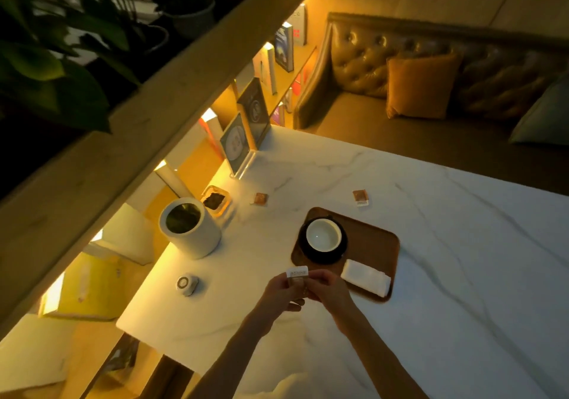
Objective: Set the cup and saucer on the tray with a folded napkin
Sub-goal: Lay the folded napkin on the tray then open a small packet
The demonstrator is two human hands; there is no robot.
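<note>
Both hands meet just in front of the near-left corner of the wooden tray [374, 238], and between them they pinch a small paper-topped packet [297, 273]; the left hand [281, 291] has its grip closed on the packet's left side and the right hand [328, 288] has its grip closed on the right side, so the packet's white top edge runs left to right across the two grips. What the packet holds is too small to tell. The cup [324, 234] already sits in its dark saucer [321, 257] on the left part of the tray, upright and empty, and the folded napkin [365, 278] lies on the tray's near side, just right of the saucer, its long axis slanting from near-left to far-right along the tray edge. The relation that matters: the cup lies straight beyond the pinched packet, close by, with only the saucer's near rim between. Judging by this, the tray setting looks largely done, and either hand could reach the cup; the right is closer to the napkin. Two similar packets [260, 199] [360, 197] rest on the marble bench [462, 275] beyond the tray, well apart from each other.
</note>
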